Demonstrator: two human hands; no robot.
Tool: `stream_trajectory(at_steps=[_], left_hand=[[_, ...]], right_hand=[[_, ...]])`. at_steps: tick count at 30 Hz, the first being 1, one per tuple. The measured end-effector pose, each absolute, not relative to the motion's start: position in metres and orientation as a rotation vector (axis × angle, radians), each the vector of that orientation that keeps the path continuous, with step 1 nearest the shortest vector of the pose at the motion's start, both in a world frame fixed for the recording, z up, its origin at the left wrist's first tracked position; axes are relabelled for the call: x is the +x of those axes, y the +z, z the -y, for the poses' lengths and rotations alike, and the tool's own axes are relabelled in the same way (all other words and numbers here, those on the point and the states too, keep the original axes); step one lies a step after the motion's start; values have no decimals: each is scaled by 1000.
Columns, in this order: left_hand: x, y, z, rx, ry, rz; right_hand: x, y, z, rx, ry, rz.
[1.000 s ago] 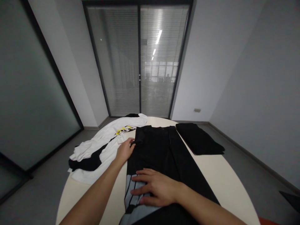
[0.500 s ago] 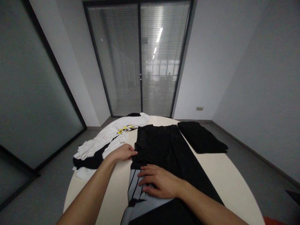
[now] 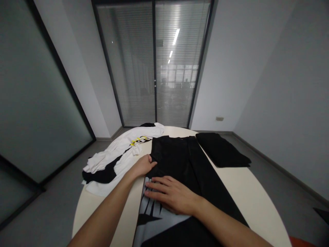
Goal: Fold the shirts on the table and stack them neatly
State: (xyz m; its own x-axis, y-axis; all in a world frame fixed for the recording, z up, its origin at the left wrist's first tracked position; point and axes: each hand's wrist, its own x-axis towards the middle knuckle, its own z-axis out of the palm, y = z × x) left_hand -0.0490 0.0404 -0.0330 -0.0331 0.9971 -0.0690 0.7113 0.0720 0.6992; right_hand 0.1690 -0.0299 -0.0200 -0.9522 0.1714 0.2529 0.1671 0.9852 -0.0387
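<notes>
A long black garment (image 3: 177, 154) with a grey printed panel (image 3: 151, 224) lies spread on the table, running towards me. Whether it is a shirt or trousers I cannot tell. My left hand (image 3: 144, 165) has its fingers curled at the garment's left edge, thumb over the black cloth, gripping it. Palm down, my right hand (image 3: 174, 195) rests on the garment where the black meets the grey print, its fingers stretched out to the left.
The round cream table (image 3: 257, 199) holds everything. On its left lies a loose heap of white clothes (image 3: 120, 144) with black and yellow parts. A folded black cloth (image 3: 221, 151) sits at the right. Behind stands a glass partition with blinds (image 3: 174, 103).
My left hand has shifted slightly right, onto the garment's edge, and gathers the cloth there. My right hand has slid a little forward and left over the print.
</notes>
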Motion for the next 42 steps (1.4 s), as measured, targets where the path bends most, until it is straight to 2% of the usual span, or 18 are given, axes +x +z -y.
stream_trajectory(at_steps=[5,10,35,42], left_hand=[[-44,-35,-41,1737,705,-1792],[-43,-35,-37,1749,704,-1820],[-52,-41,-39,1690,705,-1856],[-52,-30,-40,1746,803,-1897]], right_hand=[[163,-22,35,-127,-259,2823],[161,-21,36,-108,-351,2792],[175,-22,23,-62,-302,2603],[175,-23,22,-86,-298,2599]])
